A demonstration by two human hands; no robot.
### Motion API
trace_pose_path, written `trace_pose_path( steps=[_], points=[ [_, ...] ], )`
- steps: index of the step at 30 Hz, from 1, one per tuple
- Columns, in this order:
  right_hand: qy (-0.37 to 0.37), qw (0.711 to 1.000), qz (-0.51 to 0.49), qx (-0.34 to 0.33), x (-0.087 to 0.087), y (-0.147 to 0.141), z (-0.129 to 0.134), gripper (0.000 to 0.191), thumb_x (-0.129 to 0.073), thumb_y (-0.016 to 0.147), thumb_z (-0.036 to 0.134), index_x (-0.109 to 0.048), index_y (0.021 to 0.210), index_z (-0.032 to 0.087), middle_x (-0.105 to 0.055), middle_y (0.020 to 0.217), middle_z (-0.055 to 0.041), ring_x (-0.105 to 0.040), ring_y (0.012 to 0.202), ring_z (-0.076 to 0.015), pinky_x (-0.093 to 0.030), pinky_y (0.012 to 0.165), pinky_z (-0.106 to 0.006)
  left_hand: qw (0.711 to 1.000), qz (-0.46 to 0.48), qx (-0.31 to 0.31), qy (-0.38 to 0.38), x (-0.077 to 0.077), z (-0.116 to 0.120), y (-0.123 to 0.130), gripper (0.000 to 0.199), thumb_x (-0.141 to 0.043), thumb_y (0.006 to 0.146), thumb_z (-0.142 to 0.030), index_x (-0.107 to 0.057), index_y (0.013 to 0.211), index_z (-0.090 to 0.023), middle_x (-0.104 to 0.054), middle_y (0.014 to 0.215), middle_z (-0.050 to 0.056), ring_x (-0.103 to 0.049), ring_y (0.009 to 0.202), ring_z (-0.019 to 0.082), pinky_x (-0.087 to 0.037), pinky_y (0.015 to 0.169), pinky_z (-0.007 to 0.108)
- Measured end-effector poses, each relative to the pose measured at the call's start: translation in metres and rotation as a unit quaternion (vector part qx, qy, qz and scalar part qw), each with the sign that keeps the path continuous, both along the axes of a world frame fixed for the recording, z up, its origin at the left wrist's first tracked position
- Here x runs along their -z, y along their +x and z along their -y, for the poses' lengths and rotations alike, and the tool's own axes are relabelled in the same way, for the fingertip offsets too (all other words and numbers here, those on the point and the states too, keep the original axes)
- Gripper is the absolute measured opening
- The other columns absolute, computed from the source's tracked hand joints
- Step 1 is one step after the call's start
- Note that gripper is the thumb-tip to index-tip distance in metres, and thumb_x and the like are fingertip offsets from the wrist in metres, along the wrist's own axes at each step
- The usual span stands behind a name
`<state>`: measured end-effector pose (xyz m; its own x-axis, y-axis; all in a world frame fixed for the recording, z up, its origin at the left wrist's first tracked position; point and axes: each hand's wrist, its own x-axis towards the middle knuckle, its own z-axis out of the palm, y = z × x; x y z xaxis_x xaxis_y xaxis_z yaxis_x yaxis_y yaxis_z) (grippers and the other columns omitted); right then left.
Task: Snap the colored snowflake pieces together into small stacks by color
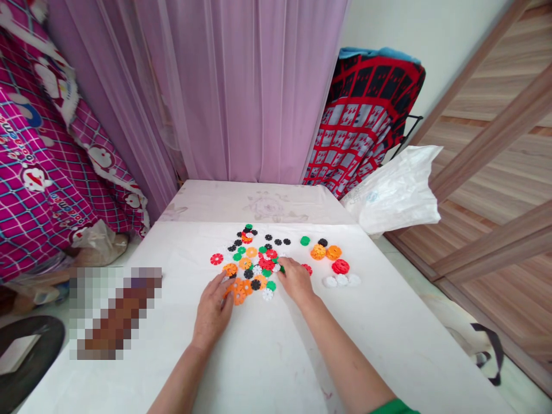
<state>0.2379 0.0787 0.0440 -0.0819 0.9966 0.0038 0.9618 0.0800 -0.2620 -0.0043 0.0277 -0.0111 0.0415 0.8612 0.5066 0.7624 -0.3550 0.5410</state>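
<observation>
Many small notched discs in orange, red, green, black and white lie mixed in a loose pile on the white table (267, 356). My left hand (214, 305) rests at the pile's left edge, fingers apart and touching orange discs (239, 292). My right hand (296, 280) is at the pile's right side, its fingertips by a green disc and red discs (266, 263); what lies between them is too small to tell. Further right are separate groups: green (305, 241), black (322, 242), orange (333, 252), red (340, 266) and white discs (342, 280).
A white plastic bag (399, 187) stands at the table's right back corner. Purple curtains (254, 86) hang behind the table. A pink patterned cloth (52, 172) is at the left, and a blurred patch covers part of the left table edge.
</observation>
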Motion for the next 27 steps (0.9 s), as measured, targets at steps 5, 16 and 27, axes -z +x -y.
trace_pose_path(
  steps=[5,16,27],
  points=[
    [0.014,1.000,0.006,0.002,0.004,0.006,0.002,0.028,-0.054,0.085,0.018,-0.061,0.112,0.020,-0.068,0.106,-0.0059,-0.061,0.099,-0.0193,-0.040,0.082,-0.027,1.000,-0.008,-0.004,-0.002,0.000,0.000,0.000,0.032,-0.047,0.089,-0.026,-0.068,0.113,-0.024,-0.062,0.131,0.011,-0.062,0.115,0.025,-0.052,0.098,0.047],
    [0.019,0.999,-0.021,0.025,0.007,0.012,0.007,0.043,-0.054,0.079,0.014,-0.056,0.121,0.017,-0.069,0.108,-0.0086,-0.062,0.101,-0.0211,-0.043,0.086,-0.030,1.000,-0.006,-0.006,-0.014,-0.003,0.002,0.001,0.032,-0.048,0.088,-0.027,-0.068,0.113,-0.025,-0.062,0.130,0.009,-0.062,0.115,0.025,-0.052,0.098,0.046],
    [0.087,0.987,-0.048,0.128,-0.032,0.096,-0.063,0.044,-0.059,0.079,0.022,-0.054,0.122,0.019,-0.070,0.108,-0.0056,-0.065,0.093,-0.0186,-0.046,0.082,-0.028,0.999,-0.003,-0.001,-0.042,-0.006,0.004,-0.001,0.033,-0.048,0.089,-0.029,-0.068,0.115,-0.026,-0.061,0.133,0.009,-0.060,0.118,0.026,-0.052,0.098,0.046]
  ],
)
